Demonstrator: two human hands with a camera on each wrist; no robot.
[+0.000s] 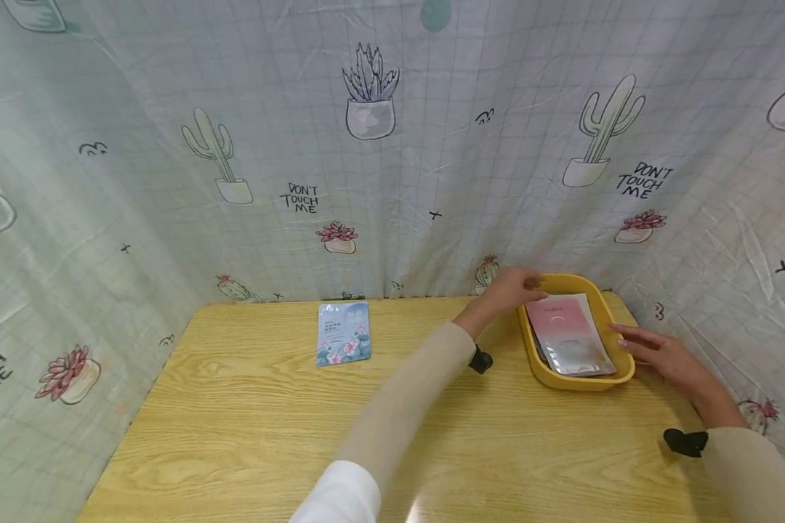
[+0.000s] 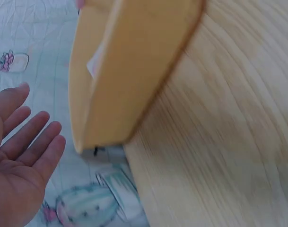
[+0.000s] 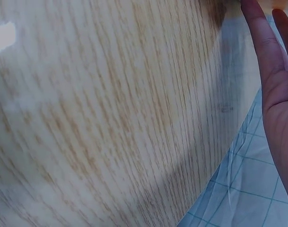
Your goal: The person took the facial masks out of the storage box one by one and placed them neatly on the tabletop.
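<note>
At the table's (image 1: pixel 235 421) 2 o'clock, a yellow tray's (image 1: pixel 582 384) walls contain a pink packet (image 1: pixel 565 334); left hand (image 1: pixel 509 288) loosely spread near its 10 o'clock rim, right hand (image 1: pixel 667 363) at 3 o'clock, grip unclear.

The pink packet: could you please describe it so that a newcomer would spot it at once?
At the wooden table's far right, a yellow bin sits between the left hand and right hand. The pink packet lies on top inside, silver at its near end. Those colours distinguish it from the flowered blue packet left of the bin.
</note>
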